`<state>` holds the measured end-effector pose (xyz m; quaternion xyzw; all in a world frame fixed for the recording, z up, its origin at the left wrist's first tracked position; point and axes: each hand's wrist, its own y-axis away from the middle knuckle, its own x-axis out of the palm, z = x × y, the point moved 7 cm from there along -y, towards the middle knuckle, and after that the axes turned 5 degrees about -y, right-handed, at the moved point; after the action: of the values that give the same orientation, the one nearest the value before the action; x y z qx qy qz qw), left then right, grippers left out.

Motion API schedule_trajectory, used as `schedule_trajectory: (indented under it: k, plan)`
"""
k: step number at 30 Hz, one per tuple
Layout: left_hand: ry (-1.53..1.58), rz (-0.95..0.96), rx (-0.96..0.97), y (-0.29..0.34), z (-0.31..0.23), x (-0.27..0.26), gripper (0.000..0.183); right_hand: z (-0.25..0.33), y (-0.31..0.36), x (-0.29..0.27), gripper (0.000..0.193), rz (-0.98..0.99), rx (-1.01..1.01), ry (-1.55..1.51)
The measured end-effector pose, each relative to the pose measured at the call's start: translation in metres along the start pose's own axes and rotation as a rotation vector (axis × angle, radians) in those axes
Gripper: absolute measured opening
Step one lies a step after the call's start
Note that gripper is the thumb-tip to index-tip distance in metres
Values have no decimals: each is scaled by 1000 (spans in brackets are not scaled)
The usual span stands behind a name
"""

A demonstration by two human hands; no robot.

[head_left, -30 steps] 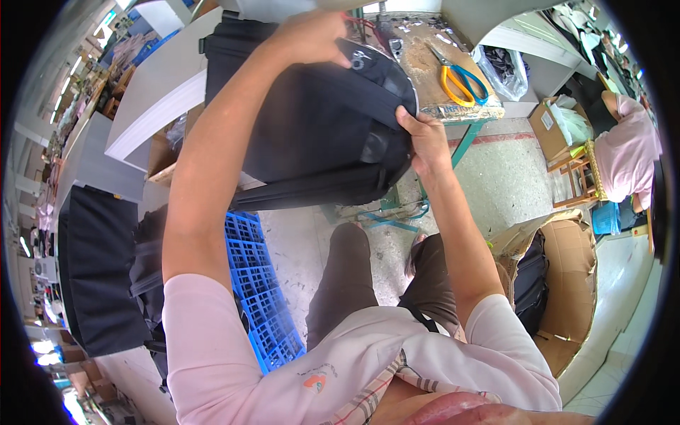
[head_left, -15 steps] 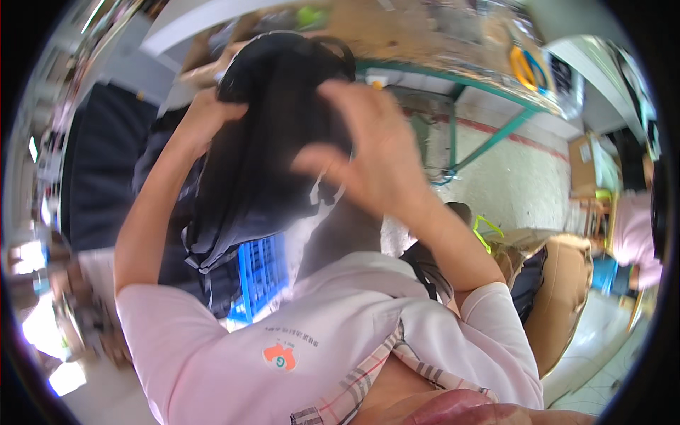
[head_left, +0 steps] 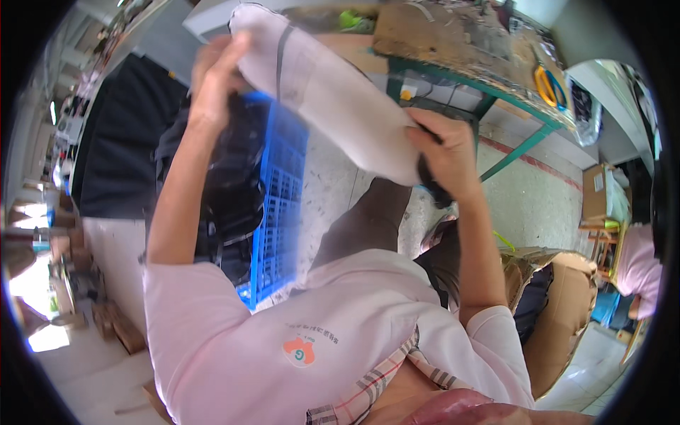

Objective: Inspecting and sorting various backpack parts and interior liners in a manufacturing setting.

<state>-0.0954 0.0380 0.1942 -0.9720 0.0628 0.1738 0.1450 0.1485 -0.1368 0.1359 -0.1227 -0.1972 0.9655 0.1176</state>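
Pale panel (head_left: 343, 99), long and rounded at the ends, suspended between the person's two hands in front of the body. It slopes from upper left to lower right of the view, over the floor (head_left: 333, 188) and in front of the table (head_left: 453, 42). A dark strip (head_left: 283, 57) crosses it near its left end, and a black edge piece (head_left: 432, 185) shows at its right end.

Handling (judged from appearance): the panel is probably light for its length and soft, perhaps padded, with enough stiffness to span the gap without folding. The face looks like cloth, unlikely to be fragile or very slippery. The two ends offer the surest hold, since a single-handed grip could let the far end droop.

Right hand (head_left: 450, 150): fingers curled closely over the right end, gripping the panel beside its black edge. Left hand (head_left: 219, 71): fingers at the upper left end, in contact with the margin; blur prevents telling how far they are open or how firmly they hold.

Surroundings: black bags (head_left: 230, 191) lie beside a blue plastic crate (head_left: 276, 219) at the person's left; orange-and-blue-handled scissors (head_left: 549, 88) rest on the table.
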Motion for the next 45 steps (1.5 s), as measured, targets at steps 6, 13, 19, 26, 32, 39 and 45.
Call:
schedule_trajectory:
  k: [6,13,19,26,32,39,45]
  plan:
    - [228,514,-84,-61,36,69,58,-10,6,-96,21,-123,159,-269]
    - [263,419,3,-89,-4,153,20,-55,9,-174,18,-369,317,-189]
    - [150,421,-26,-107,-28,193,23,-84,4,-213,18,-505,396,-242]
    - [83,423,-41,-121,-36,213,26,-90,-10,-221,17,-474,379,-248]
    - [93,460,16,-125,-38,227,27,-97,-1,-223,19,-492,416,-300]
    - [115,542,51,-110,-39,241,29,-103,28,-221,19,-540,457,-305]
    - [97,555,81,-111,-31,249,33,-105,40,-227,18,-568,455,-273]
